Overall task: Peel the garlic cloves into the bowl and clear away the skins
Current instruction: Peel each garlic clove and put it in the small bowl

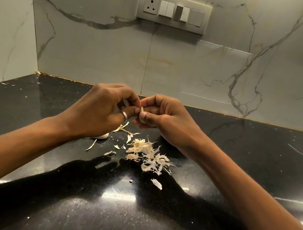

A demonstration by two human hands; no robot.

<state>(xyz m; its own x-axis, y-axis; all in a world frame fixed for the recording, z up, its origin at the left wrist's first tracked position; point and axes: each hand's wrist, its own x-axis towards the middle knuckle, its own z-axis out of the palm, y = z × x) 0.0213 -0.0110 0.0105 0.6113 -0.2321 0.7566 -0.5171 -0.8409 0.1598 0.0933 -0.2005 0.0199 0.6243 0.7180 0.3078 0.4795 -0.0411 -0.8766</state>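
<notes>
Left hand: fingers curled, pinching the tip of the clove.
Right hand: fingers curled round the same clove, thumb pressed on it; the clove is held above the counter.
Wall: veined marble.
Counter: black, glossy.
Switch panel: on the wall.
Skins: loose pile on the counter below the hands.
Garlic piece: white, partly hidden under the left wrist.
Ring: on the left thumb.
</notes>
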